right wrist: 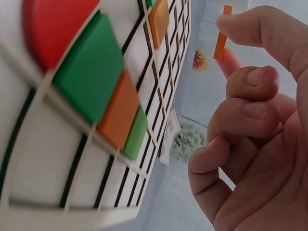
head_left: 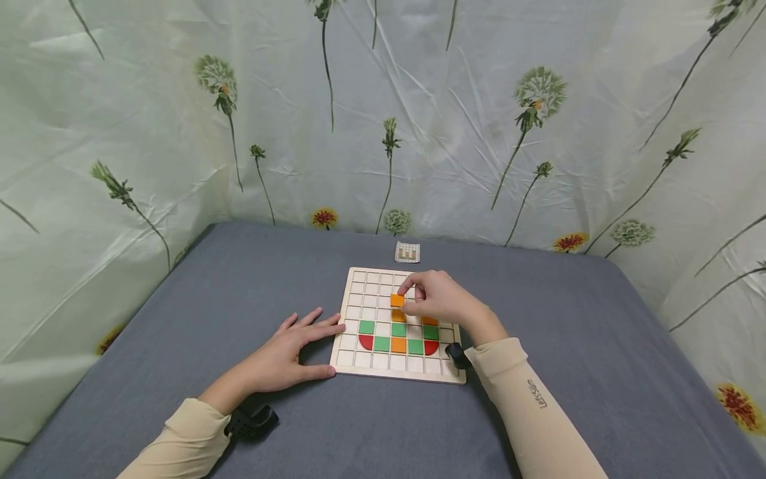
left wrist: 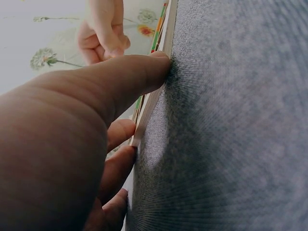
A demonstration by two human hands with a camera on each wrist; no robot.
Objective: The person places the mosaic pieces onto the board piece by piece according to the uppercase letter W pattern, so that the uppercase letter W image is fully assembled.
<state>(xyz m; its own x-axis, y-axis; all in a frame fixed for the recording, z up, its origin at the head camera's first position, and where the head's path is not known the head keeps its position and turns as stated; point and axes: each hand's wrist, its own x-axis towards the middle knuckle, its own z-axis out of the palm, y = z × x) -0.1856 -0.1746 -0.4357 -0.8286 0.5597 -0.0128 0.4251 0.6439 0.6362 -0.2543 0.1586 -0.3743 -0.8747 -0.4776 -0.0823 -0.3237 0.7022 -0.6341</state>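
A pale wooden grid board (head_left: 363, 360) lies on the table, with green tiles (head_left: 382, 344), orange tiles (head_left: 397, 344) and two red rounded tiles (head_left: 431, 347) in its cells. My right hand (head_left: 445, 297) is over the board's upper part and pinches a thin orange square tile (right wrist: 222, 32) between thumb and finger, clear of the grid in the right wrist view. At the board's left side rests my left hand (head_left: 284, 356), fingers spread. Its thumb (left wrist: 139, 72) and fingertips touch the board's edge in the left wrist view.
A small card with a printed grid pattern (head_left: 407, 252) lies just behind the board. Grey cloth (head_left: 281, 266) covers the table. Behind it hangs a pale curtain (head_left: 419, 100) printed with flowers. A black band (head_left: 254, 422) is on the left wrist.
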